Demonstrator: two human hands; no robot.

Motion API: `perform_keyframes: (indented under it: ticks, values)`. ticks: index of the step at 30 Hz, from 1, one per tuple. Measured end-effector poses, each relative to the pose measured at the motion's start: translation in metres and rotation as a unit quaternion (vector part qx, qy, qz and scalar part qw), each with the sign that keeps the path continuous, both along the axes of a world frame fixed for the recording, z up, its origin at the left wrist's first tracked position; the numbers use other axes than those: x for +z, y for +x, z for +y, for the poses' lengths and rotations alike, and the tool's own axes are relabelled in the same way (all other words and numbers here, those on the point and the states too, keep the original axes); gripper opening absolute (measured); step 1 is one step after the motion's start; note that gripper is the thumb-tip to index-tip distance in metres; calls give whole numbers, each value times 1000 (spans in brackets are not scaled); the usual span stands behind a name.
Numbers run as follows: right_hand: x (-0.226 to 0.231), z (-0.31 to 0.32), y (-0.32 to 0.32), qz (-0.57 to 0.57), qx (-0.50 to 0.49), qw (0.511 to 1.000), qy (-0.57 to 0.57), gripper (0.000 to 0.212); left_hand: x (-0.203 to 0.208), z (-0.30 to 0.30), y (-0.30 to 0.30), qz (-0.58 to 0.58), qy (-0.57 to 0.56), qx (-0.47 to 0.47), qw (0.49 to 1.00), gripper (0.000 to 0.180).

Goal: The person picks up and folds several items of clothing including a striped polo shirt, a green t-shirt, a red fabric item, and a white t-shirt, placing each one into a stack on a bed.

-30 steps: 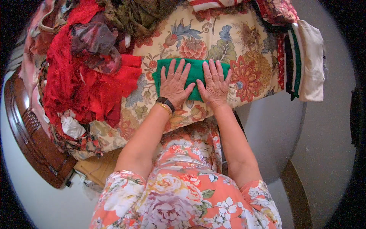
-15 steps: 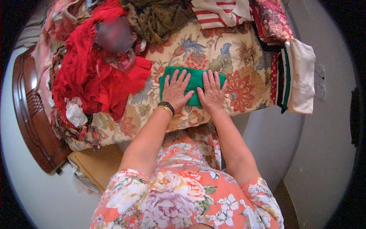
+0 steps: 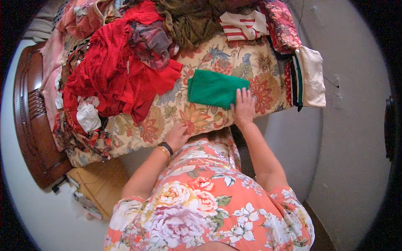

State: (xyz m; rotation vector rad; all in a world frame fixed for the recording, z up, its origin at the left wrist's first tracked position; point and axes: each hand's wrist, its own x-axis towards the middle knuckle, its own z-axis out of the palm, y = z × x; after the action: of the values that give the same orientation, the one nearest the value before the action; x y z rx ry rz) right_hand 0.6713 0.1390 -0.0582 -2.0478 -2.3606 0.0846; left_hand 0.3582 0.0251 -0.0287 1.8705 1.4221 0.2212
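Note:
A green folded cloth [image 3: 217, 88] lies flat as a rectangle on the flower-patterned bedspread [image 3: 197, 115]. My right hand [image 3: 243, 109] rests at its lower right corner, fingers stretched over the edge and thumb beside it. Away from the cloth, my left hand [image 3: 177, 136] is low at the near edge of the bed, fingers loosely bent and holding nothing that I can see. A dark band and a gold bangle circle the left wrist.
Left of the cloth is a heap of red fabric [image 3: 109, 71] with a white crumpled cloth [image 3: 88, 117]. Behind lie an olive-brown cloth [image 3: 188, 21] and a red-striped white garment [image 3: 243, 26]. Folded clothes, a cream one [image 3: 310, 77] outermost, stand at the right edge.
My left hand has left the green cloth and drawn back toward me to the bed's near edge. The right hand has slid to the cloth's lower right corner.

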Motion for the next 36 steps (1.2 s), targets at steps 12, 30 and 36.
perform_keyframes:
  ticks: [12,30,36]
  values:
    - [9,14,-124,-155,-44,969,-187,83,25,-22,-49,-89,-126,54,987,31]
    - [89,10,8,672,-218,655,-267,40,-1,48,68,-476,-506,209,689,53]
    - [163,-9,43,843,-339,354,-221,39,94,116,187,-604,-519,295,527,50]
